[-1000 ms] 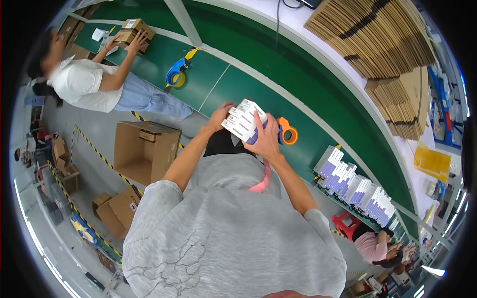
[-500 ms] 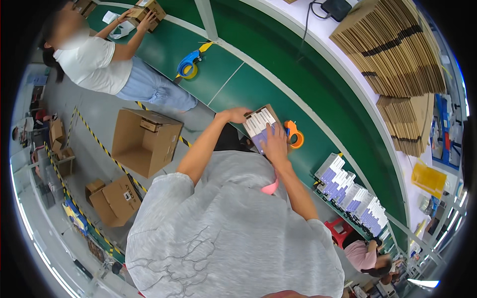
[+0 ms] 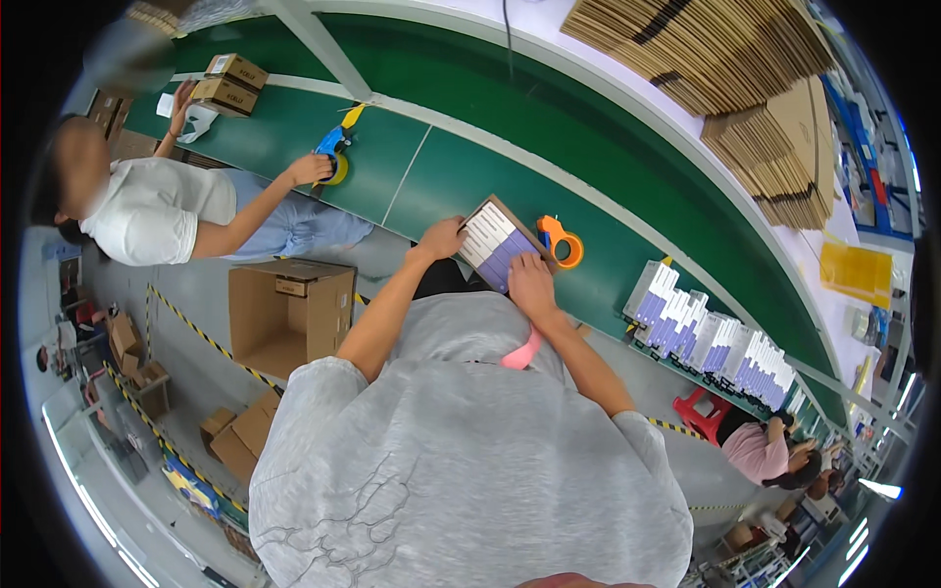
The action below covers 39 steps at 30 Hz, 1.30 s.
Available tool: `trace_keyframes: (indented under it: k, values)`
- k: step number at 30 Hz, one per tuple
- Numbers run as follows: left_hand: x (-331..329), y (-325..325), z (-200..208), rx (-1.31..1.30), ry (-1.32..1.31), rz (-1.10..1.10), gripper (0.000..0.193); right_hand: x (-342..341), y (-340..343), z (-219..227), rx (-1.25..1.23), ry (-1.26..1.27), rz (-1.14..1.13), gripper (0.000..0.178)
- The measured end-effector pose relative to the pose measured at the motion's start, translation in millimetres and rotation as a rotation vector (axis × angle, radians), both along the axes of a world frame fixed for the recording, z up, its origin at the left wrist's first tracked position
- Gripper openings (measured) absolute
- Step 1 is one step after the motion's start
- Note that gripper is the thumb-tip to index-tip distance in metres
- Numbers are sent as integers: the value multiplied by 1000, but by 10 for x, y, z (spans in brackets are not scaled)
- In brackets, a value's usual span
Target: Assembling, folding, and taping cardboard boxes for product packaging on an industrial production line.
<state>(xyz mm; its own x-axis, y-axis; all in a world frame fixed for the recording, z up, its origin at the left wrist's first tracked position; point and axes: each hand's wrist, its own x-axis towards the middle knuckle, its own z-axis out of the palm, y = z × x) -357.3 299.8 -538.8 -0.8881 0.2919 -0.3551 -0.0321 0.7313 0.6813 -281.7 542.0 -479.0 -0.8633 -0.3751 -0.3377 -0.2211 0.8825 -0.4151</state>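
An open brown cardboard box (image 3: 518,225) is tilted in front of me at the bench's near edge. Rows of slim white-and-purple packs (image 3: 493,245) fill it. My left hand (image 3: 443,239) is closed on its left side, the thumb near the top edge. Over the right near edge my right hand (image 3: 532,284) bends its fingers, closed on the box and touching the packs at that end. Just beyond the right hand lies an orange tape dispenser (image 3: 561,243) on the green bench.
Left, a co-worker (image 3: 162,211) grips a blue tape dispenser (image 3: 335,152) near two stacked cartons (image 3: 230,86). Grouped packs (image 3: 706,333) stand on the bench at right. Flattened cartons (image 3: 774,147) are piled on the far shelf. A large open carton (image 3: 328,318) sits on the floor.
My right hand has slid from atop the packs to the box's near right edge. The co-worker has let go of a carton with one hand and taken hold of the blue tape dispenser.
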Motion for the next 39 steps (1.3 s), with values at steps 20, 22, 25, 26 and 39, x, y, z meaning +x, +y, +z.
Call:
trace_keyframes:
  k: [20, 22, 25, 26, 39]
  values:
    - [-343, -1578, -204, -210, 93, 664, 49, 702, 911, -630, -614, -99, -840, 14]
    - [-383, -1832, -235, -168, 173, 962, 78, 563, 811, -596, -502, 81, -756, 17]
    - [-436, -1444, -169, 744, -209, 1417, 75, 208, 733, -546, -311, 379, -615, 28]
    - [-383, -991, -6, 697, -299, 1319, 70, 130, 782, -545, -221, 490, -577, 35]
    - [-1588, 3510, 4388, 496, 1065, -669, 40, -72, 695, -1137, 121, -13, -658, 60]
